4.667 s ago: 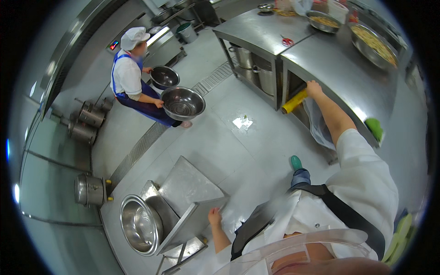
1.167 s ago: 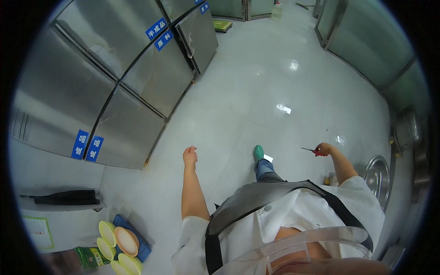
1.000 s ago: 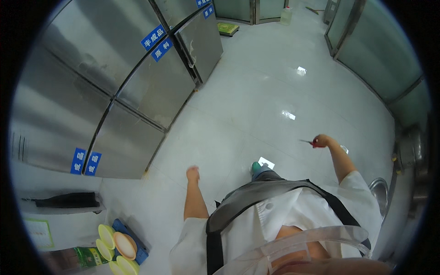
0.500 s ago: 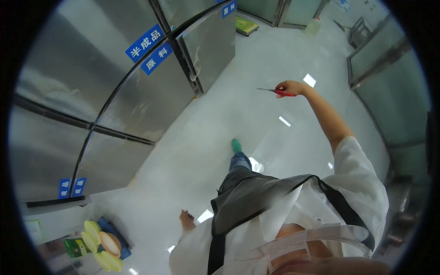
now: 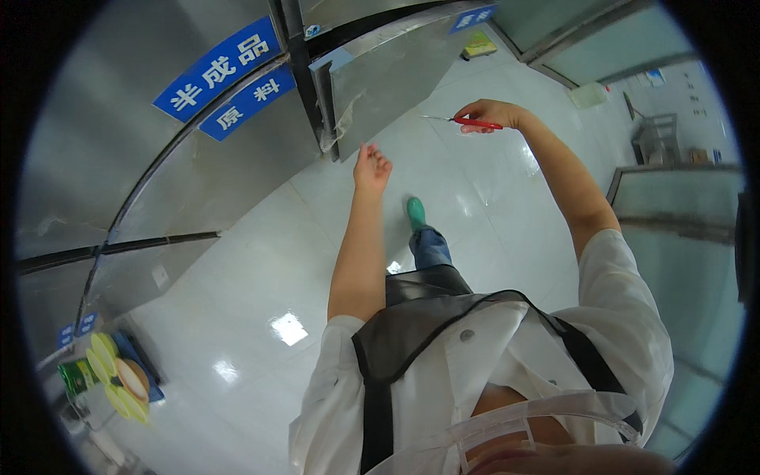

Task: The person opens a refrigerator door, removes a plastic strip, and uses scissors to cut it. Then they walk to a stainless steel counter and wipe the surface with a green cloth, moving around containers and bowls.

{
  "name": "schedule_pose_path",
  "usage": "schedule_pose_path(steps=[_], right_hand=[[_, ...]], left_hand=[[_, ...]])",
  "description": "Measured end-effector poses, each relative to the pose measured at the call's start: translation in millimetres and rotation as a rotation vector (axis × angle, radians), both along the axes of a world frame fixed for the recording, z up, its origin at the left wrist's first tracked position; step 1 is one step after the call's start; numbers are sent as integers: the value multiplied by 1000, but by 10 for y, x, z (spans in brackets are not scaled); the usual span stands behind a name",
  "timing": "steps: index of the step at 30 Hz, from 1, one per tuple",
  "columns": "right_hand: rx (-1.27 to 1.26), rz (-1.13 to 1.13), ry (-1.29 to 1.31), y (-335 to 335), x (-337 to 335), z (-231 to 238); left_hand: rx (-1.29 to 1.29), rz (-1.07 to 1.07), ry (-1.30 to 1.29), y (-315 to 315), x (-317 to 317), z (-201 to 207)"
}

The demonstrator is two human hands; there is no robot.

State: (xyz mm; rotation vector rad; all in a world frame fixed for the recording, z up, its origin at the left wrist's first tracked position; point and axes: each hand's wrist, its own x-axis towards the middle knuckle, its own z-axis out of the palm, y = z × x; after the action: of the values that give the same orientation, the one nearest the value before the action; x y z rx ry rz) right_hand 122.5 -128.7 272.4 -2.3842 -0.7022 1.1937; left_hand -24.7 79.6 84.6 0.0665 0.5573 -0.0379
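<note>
My right hand (image 5: 495,115) is raised out in front and grips the red handles of a pair of scissors (image 5: 463,121), blades pointing left toward a steel cabinet door (image 5: 392,75). My left hand (image 5: 370,168) reaches forward, fingers loosely apart and empty, just below the lower edge of that same door. The door stands ajar from a row of tall stainless steel cabinets (image 5: 158,182). I wear a white coat with a dark apron, and one green boot (image 5: 416,212) shows on the floor below.
Blue label plates (image 5: 226,79) are fixed on the cabinet fronts. Glossy white tiled floor (image 5: 261,261) spreads around me. A colourful package (image 5: 119,380) lies at lower left. Glass-fronted units (image 5: 681,237) stand at right, with a small steel rack (image 5: 653,138) farther off.
I have turned and stepped closer to the steel cabinets. My left arm has swung up from my side to the door's edge, and my right hand keeps the scissors raised.
</note>
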Motion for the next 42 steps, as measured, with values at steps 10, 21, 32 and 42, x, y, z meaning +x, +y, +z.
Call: schedule_pose_path(steps=[10, 21, 32, 42], right_hand=[[34, 250, 234, 684, 1392, -626], [-96, 493, 185, 1133, 1685, -947], [-236, 437, 186, 1266, 1448, -802], [-303, 324, 281, 1277, 1231, -728]], left_hand=[[-109, 695, 139, -17, 1344, -207], [334, 736, 339, -58, 1346, -341], [212, 697, 308, -212, 1227, -285], [134, 662, 363, -355, 1106, -222]])
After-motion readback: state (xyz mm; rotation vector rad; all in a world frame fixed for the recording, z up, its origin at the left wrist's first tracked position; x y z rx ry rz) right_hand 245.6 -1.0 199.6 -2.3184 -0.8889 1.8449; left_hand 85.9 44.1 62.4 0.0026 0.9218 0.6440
